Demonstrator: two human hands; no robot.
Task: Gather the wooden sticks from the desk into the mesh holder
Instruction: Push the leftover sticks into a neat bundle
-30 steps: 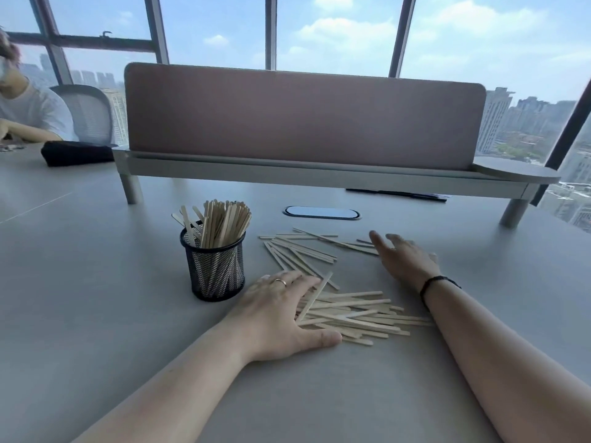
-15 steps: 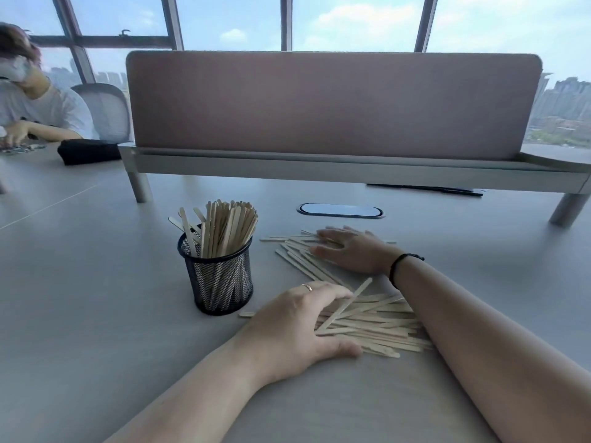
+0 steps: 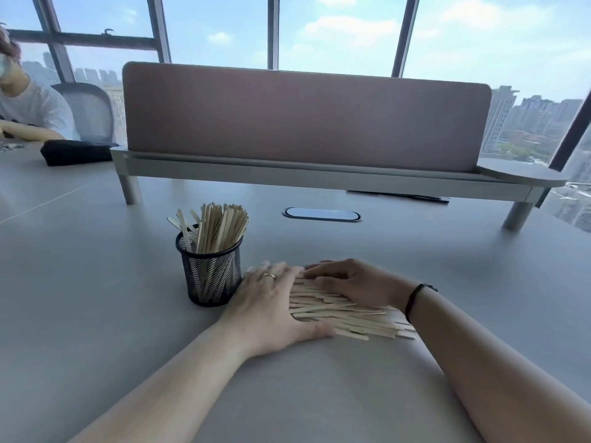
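A black mesh holder [image 3: 211, 276] stands on the grey desk [image 3: 96, 314], holding several upright wooden sticks [image 3: 220, 227]. Just right of it lies a pile of loose wooden sticks [image 3: 345, 314]. My left hand [image 3: 271, 305], with a ring on it, rests flat on the desk with its fingers against the pile's left end and its thumb along the near edge. My right hand [image 3: 351, 281] lies on the pile's far side, fingers extended leftward over the sticks and nearly meeting the left fingertips. Neither hand grips a stick.
A pink divider screen on a raised shelf [image 3: 303, 174] crosses the desk behind. An oval cable port [image 3: 321, 214] sits in the desk beyond the hands. A black pouch [image 3: 75, 151] and a seated person [image 3: 25, 103] are at far left.
My right hand swept the far scattered sticks toward me into the near pile. Both hands have closed in, so the sticks now form one compact heap beside the holder.
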